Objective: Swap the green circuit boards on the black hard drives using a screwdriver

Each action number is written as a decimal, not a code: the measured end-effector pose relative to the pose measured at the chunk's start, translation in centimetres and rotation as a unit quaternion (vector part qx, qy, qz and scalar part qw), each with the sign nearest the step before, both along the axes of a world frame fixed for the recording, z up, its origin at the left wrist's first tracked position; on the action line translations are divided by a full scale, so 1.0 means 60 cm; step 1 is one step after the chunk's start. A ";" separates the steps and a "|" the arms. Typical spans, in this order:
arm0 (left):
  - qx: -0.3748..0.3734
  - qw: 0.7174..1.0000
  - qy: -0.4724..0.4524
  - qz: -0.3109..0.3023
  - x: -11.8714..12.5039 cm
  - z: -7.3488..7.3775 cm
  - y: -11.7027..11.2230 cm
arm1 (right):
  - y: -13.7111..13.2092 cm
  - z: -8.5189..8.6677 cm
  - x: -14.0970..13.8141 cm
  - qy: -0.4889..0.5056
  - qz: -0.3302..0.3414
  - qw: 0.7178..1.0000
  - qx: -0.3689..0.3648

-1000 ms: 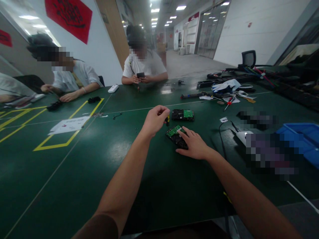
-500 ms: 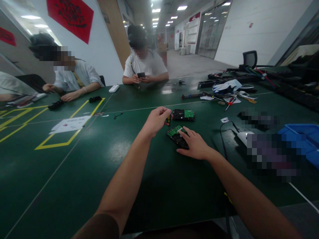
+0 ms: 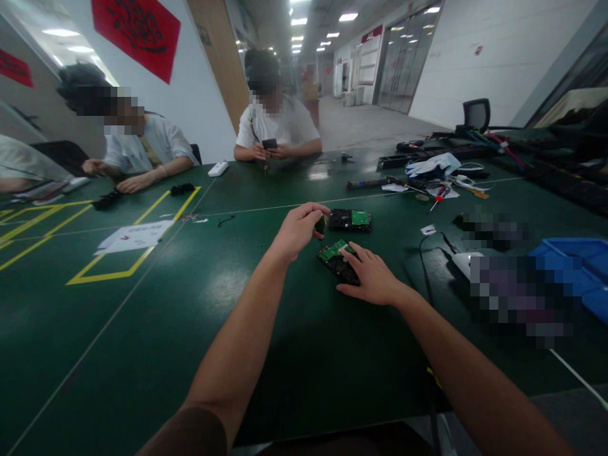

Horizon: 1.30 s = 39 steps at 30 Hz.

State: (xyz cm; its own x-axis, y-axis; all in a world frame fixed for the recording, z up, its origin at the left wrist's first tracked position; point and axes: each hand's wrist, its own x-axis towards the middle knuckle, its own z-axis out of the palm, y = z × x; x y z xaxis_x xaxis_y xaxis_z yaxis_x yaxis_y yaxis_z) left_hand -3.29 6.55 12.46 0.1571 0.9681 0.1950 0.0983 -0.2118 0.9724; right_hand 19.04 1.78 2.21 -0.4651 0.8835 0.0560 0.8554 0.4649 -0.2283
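My left hand [image 3: 298, 229] is closed around a small dark screwdriver [image 3: 321, 225], held upright with its tip over the near hard drive [image 3: 334, 254]. That drive lies on the green table [image 3: 156, 329] with its green circuit board facing up. My right hand [image 3: 371, 276] rests flat on the drive's near right part, fingers spread, pinning it down. A second hard drive [image 3: 350, 220] with a green board lies just beyond, untouched.
Two people sit across the table; one holds a phone [image 3: 268, 144]. Tools, a red screwdriver [image 3: 436, 197] and cloths lie at the far right. A blue bin [image 3: 582, 263] stands at the right edge. A paper sheet [image 3: 133, 235] lies inside yellow tape lines at left.
My left hand has turned slightly on the screwdriver; its yellow mark no longer shows. The right hand and the drive stay where they were.
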 end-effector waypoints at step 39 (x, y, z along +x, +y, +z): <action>0.049 0.999 0.011 -0.005 -0.001 -0.009 0.006 | -0.001 0.001 -0.003 -0.006 -0.006 1.000 -0.003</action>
